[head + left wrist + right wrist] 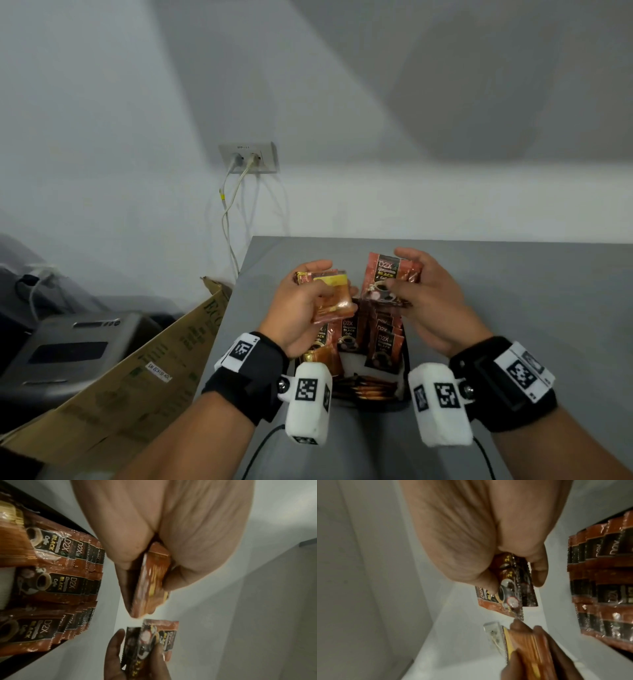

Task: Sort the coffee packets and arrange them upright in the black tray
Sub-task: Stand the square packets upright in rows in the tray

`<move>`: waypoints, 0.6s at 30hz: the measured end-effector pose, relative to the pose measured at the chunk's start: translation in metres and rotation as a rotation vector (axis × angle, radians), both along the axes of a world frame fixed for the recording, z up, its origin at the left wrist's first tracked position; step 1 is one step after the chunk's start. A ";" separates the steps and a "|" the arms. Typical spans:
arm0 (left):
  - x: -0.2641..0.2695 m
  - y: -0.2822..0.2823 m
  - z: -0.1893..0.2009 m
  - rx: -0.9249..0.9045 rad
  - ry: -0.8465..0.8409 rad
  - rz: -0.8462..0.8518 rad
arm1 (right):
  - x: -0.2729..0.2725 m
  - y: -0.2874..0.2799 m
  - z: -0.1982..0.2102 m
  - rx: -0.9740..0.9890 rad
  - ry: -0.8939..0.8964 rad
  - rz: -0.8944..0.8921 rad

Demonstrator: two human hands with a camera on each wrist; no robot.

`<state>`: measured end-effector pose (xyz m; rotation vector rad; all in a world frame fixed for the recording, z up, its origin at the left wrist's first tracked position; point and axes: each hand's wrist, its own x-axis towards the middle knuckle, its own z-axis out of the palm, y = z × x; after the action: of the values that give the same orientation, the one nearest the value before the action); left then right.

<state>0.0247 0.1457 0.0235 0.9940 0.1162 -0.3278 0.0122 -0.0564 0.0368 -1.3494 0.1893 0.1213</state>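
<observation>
**Inspector:** 2 hands raised over the black tray point(406, 359). Status?

**Assistant:** Left hand point(301, 308) has fingers curled round a stack of orange-and-yellow packets point(334, 296). Right hand point(431, 301) pinches several D2X Black Coffee packets point(385, 279), long axis near upright.

**Inspector:** Tray?

**Assistant:** On the grey table point(513, 308), directly below and toward the wrists, with rows of D2X packets point(383, 346) standing inside. Right hand sits above those rows, so it looks the better placed to lower its packets straight down.
</observation>
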 end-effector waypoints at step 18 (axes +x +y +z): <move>0.013 0.002 -0.001 0.066 0.138 0.103 | -0.016 0.002 0.011 -0.670 -0.386 0.221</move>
<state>0.0377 0.1473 0.0222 1.0263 0.3042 -0.2995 -0.0036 -0.0539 0.0478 -2.0289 -0.2735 -0.0253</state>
